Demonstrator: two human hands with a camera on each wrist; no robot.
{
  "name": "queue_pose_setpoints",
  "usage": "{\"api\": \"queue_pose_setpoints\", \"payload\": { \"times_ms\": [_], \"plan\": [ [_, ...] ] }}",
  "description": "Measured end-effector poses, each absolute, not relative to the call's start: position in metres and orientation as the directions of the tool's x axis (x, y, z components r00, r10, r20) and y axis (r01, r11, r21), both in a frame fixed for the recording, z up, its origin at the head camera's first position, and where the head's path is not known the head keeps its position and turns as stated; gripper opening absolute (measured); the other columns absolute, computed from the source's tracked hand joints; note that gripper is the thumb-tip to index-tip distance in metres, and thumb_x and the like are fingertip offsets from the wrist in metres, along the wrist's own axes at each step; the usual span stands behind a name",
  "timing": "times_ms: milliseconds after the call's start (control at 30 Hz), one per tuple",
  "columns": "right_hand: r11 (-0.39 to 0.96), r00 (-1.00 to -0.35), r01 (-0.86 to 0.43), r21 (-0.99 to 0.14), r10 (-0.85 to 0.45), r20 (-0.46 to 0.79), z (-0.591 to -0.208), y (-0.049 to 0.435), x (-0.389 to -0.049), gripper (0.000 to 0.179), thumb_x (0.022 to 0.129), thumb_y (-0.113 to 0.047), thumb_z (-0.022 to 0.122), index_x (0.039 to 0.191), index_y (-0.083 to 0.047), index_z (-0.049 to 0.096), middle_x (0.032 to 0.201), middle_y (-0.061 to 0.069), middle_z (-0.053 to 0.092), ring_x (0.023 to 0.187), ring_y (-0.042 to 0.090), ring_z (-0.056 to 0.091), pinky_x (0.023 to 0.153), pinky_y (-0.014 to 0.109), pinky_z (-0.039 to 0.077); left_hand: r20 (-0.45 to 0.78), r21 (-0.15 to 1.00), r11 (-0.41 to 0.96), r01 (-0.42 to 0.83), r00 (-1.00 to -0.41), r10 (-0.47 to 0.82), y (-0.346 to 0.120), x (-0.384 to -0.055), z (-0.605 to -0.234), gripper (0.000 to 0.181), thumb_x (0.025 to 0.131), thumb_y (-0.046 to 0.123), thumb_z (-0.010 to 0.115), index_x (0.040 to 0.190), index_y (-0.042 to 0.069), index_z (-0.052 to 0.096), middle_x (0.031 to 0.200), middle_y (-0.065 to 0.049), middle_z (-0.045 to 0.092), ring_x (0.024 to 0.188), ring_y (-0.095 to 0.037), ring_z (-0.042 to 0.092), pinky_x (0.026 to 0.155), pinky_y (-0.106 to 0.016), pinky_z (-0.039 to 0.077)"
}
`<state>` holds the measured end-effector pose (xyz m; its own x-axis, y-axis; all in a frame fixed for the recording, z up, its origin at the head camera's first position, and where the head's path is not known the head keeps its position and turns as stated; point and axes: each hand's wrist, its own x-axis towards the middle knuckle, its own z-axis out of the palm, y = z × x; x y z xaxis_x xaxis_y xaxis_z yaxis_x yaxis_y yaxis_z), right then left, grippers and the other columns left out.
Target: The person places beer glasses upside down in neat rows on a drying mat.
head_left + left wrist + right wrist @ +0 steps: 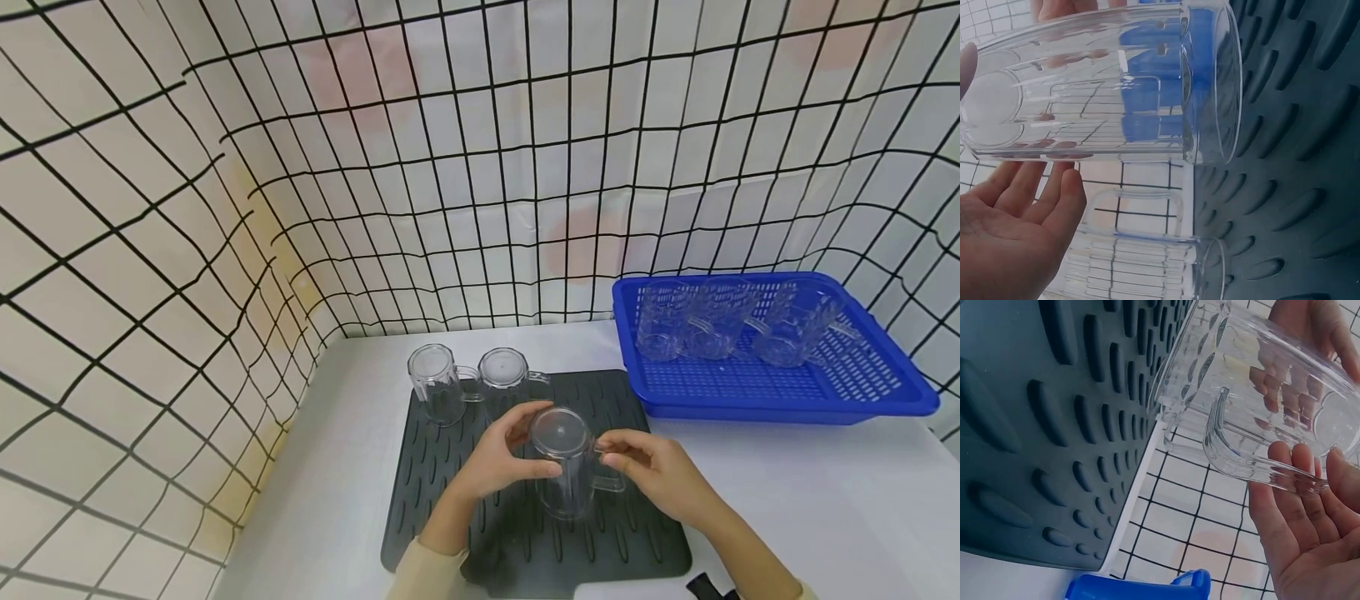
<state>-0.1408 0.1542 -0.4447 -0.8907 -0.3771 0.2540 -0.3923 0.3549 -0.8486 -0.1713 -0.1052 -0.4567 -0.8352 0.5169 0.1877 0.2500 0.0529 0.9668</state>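
Observation:
A clear glass mug (pixel 566 479) is held upside down over the dark ridged drying mat (pixel 420 508), its rim close over the mat. My left hand (pixel 498 462) grips the mug around its upper, base end, thumb in front and fingers behind. With thumb and fingers, my right hand (pixel 663 479) pinches the upper part of the handle (pixel 1235 465). Two more glass mugs, one at the left (pixel 438 392) and one beside it (pixel 504 375), stand upside down along the mat's back edge, handles toward the right.
A blue plastic basket (pixel 780 410) stands at the back right with several glass mugs (pixel 783 333) inside. Black wire mesh (pixel 551 200) over white sheeting rises behind and on both sides. A white object with a black strap (pixel 708 587) shows at the front edge.

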Motion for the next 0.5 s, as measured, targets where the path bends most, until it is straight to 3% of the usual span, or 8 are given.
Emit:
{"api": "queue_pose_setpoints", "payload": {
  "times_ms": [500],
  "plan": [
    [0.391,-0.9,-0.397,-0.831,-0.343,0.269,-0.46,0.16,-0.158,0.019,0.095,-0.011,0.064,0.111,-0.002,0.068,0.097,-0.001,0.069,0.088,0.006,0.064,0.076,0.026,0.055,0.179,0.967,0.084,0.241,-0.874,0.452,-0.097,-0.178,-0.46,0.076,0.08,0.026,0.082,0.145,0.012,0.045,0.13,-0.001,0.06,0.122,-0.015,0.053,0.105,-0.032,0.041]
  ]
}}
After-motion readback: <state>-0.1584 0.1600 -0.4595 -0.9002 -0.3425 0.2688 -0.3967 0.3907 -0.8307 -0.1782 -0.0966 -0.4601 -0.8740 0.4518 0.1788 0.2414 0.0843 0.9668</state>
